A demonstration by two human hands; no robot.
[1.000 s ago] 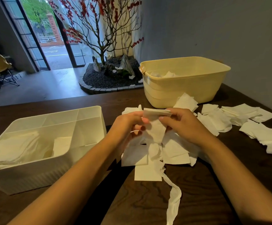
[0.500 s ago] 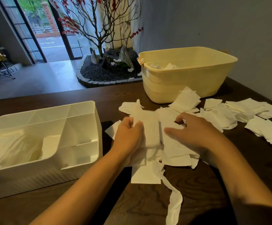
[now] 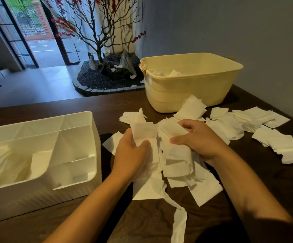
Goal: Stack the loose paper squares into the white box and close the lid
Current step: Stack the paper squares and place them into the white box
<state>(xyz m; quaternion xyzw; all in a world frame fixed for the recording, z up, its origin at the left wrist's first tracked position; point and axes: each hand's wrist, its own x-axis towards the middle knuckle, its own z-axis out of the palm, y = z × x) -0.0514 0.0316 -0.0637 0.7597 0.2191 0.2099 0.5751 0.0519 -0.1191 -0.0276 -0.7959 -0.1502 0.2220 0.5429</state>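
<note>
A person's left hand (image 3: 130, 155) and right hand (image 3: 197, 139) work a heap of loose paper squares (image 3: 175, 155) on a dark wooden table (image 3: 151, 223), each hand curled around its own small bundle. A second ago both hands pinched a single folded sheet lifted above the heap; half a second ago they had dropped flat onto the pile; now the left hand grips a narrow wad of squares upright while the right hand's fingers close over a thicker sheaf just beside it. The shift reads as a move from handling one sheet to gathering many at once (a quicker way to build a stack), though nothing has yet travelled toward the container.

The white box (image 3: 93, 130) sits open to the left of the heap, near it but apart, with internal dividers and some pale paper or a liner already lying in its large compartment; no lid can be made out. More squares (image 3: 282, 146) are strewn to the right, well away from the box, and a long torn strip (image 3: 179, 223) trails toward the table's near edge. A yellow tub (image 3: 191, 92) behind the heap also holds a few scraps. Most of the paper remains outside the box, so the task looks to be in its early part.
</note>
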